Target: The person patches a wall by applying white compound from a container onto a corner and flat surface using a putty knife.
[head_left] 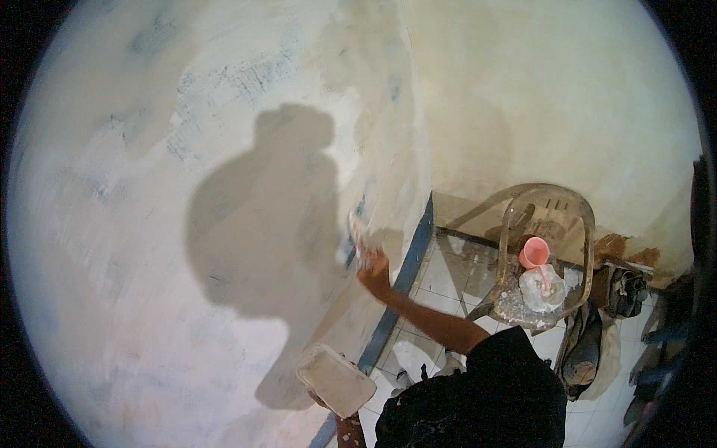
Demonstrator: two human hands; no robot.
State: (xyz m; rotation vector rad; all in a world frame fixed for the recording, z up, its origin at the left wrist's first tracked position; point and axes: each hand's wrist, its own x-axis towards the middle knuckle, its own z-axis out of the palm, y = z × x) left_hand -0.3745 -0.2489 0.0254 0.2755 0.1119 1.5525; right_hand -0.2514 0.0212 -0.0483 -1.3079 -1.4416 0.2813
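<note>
My right hand (373, 266) is closed round a whitish, smeared putty knife (355, 226), whose blade lies close against the wall (246, 388) on the left; contact is hard to make out. Around it the wall shows pale putty with dark bluish patches. Lower down, my left hand (320, 400) grips a shallow rectangular tray (337, 379) from beneath and stays mostly hidden by it. The tray is beige and coated with dried putty. My large shadow covers the middle of the wall.
A putty-stained plastic chair (588, 224) stands by the yellowish right wall (545, 97), bearing a pink cup (535, 253) and a white plastic bag (539, 293). Dark bundles (582, 351) lie on the tiled floor (441, 284). A blue skirting (407, 276) runs along the left wall's foot.
</note>
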